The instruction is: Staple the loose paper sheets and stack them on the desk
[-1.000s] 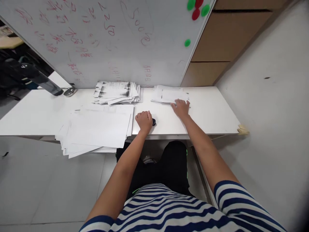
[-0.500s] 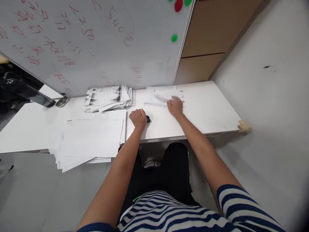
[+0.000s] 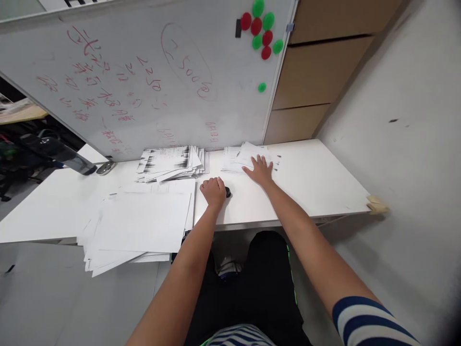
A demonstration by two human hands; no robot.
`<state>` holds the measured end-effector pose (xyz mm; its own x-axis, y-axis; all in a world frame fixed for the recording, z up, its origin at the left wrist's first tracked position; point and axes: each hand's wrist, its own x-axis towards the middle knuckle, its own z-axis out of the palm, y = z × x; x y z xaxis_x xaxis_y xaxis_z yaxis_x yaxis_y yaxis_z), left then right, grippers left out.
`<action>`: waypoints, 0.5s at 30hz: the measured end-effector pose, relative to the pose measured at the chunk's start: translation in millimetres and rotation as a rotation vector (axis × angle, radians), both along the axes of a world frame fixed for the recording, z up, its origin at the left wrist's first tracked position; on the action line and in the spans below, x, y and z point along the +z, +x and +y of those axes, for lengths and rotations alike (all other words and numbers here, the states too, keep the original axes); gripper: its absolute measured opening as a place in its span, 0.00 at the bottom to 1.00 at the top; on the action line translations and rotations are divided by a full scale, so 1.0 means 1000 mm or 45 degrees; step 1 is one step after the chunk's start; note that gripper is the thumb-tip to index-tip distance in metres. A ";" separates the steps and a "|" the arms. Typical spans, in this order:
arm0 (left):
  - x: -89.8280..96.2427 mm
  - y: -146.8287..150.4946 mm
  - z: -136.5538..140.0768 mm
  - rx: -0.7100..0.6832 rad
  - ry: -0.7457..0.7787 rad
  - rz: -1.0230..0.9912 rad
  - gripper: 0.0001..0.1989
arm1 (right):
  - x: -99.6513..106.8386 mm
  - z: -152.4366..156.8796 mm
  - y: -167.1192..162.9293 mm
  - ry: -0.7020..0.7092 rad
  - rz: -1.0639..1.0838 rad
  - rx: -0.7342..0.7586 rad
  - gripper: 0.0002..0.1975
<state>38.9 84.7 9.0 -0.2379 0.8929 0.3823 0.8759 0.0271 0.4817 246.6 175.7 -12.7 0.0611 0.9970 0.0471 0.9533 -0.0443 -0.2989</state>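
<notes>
The top sheet point(image 3: 249, 152) has skewed under the splayed right hand point(image 3: 260, 171); left hand point(image 3: 213, 191) clenches a black object point(image 3: 228, 192).

papers point(image 3: 248, 153): white | small object point(image 3: 228, 192): black | desk point(image 3: 309, 187): white | sleeve point(image 3: 367, 319): blue-white stripes

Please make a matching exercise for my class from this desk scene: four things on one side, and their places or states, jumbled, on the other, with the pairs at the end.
Things
1. Left hand
2. Right hand
3. Large white sheets
4. Round discs

Places and states
A. Jutting out past the front edge of the table
B. Red and green, on the whiteboard
C. Closed, with a black object showing at its side
D. Spread out over the right-hand papers

Right pairs: 1-C, 2-D, 3-A, 4-B
</notes>
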 end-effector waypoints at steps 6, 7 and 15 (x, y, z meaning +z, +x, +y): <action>-0.004 -0.001 0.001 -0.001 0.037 -0.001 0.18 | 0.004 0.005 0.000 -0.094 0.026 -0.035 0.37; -0.005 -0.001 0.001 -0.004 0.041 0.002 0.18 | 0.005 0.005 0.000 -0.105 0.030 -0.046 0.35; -0.005 0.000 0.000 -0.010 0.033 -0.005 0.19 | 0.006 0.006 0.000 -0.047 0.157 -0.076 0.29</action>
<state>38.7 84.8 4.5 -0.2321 0.8845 0.4048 0.8743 0.0073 0.4854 246.1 181.4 -7.2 0.1237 0.9923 -0.0009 0.9046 -0.1132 -0.4110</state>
